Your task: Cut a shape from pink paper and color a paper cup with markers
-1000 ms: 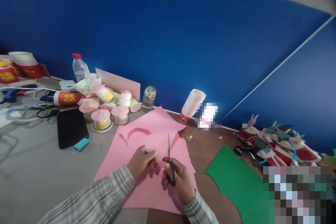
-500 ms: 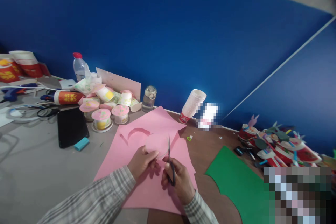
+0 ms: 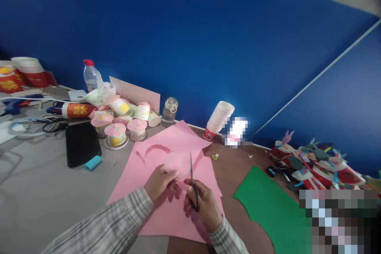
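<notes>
Little is shifting, so cutting is perhaps barely advancing: I'm watching the left hand point(image 3: 160, 183) pinching a pink piece point(image 3: 176, 161) above pink sheets point(image 3: 166, 222), the right hand point(image 3: 206, 206) gripping scissors point(image 3: 195, 191) at the piece's edge.

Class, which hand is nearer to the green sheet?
Right: the right hand, with scissors, is left of the green sheet; the left hand, holding pink paper, is farther left.
</notes>
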Available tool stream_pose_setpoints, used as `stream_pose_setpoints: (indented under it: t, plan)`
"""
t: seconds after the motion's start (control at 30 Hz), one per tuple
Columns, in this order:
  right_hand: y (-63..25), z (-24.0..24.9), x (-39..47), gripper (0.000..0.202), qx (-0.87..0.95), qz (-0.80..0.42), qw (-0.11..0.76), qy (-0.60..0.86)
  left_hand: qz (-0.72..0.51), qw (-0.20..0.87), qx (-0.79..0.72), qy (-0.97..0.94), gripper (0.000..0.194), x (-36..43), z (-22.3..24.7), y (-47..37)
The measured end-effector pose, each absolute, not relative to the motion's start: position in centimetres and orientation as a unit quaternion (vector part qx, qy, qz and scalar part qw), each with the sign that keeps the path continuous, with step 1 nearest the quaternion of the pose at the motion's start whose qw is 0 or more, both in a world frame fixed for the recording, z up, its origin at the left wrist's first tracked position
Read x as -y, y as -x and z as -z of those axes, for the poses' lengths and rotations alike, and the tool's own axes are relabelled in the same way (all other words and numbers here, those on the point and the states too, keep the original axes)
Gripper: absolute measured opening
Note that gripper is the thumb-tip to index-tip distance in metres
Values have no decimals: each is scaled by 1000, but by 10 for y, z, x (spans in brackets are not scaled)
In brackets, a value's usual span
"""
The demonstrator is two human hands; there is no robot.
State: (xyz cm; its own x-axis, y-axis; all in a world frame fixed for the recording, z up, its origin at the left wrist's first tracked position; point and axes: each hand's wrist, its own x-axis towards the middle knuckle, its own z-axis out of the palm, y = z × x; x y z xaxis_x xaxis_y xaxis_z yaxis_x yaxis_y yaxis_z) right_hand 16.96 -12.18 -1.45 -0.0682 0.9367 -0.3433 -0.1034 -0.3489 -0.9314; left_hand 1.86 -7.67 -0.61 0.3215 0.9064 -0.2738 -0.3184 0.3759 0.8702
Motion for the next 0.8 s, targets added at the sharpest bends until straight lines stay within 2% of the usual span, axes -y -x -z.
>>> stream_pose_setpoints:
  t: [0.8]
  plan:
    - [-167, 14, 124, 65, 385, -625, 399, 549, -420, 709, -425, -374, 24, 73, 3, -12]
